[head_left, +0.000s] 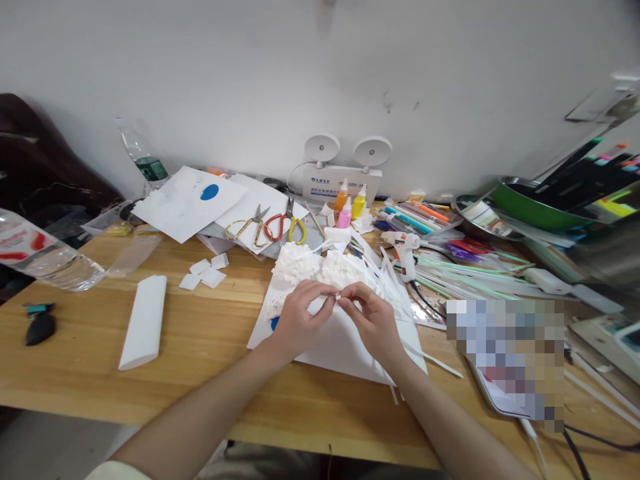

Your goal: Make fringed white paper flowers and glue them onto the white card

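Observation:
My left hand (305, 317) and my right hand (369, 319) meet above a white sheet (333, 367), thumbs and forefingers pinched together. Between the fingertips is a small white piece (338, 297), too small to name but perhaps paper. Just beyond my hands lie heaps of crumpled white bits (297, 262) on the sheet. Several thin white strips (395, 283) spread along its right side, some hanging past its front edge. Part of a blue patch (275, 323) shows at the sheet's left.
Gold-handled scissors (257, 223) and red-and-yellow pliers (287, 223) lie behind. A hot glue gun (405, 252) stands right, near paint bottles (345, 213). Left are a white roll (144, 323), small white squares (203, 272) and a large bottle (50, 257). A tablet-like device (505, 373) lies right, partly blurred.

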`<state>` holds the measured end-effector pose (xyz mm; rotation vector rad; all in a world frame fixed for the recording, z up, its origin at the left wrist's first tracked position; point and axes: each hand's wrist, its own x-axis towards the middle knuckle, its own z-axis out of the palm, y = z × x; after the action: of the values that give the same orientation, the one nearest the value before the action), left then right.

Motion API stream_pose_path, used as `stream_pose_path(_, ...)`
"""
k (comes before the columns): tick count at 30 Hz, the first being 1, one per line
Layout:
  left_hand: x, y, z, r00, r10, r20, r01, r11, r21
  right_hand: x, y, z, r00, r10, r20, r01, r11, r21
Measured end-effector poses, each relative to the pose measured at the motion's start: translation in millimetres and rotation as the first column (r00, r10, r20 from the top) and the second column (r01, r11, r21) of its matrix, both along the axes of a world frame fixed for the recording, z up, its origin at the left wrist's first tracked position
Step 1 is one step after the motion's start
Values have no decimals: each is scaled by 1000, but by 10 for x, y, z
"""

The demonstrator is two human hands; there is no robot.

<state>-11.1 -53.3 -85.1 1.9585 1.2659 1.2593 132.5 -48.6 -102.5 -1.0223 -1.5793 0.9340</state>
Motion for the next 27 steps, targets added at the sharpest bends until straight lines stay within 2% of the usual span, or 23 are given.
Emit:
stream_pose_path(11,13,-7,-20,999,-11,48,11,1000,5,9,11,-38,998,-51,-32,52,997,56)
stream_pose_path(21,11,-14,-31,997,-25,72,26,1000,-12,-3,0,-55,988,-137,-69,139,990,34)
stream_pose_path(27,12,-2,-40,997,-39,72,40,999,-5,-9,2,-36,987,-158,-42,161,985,68)
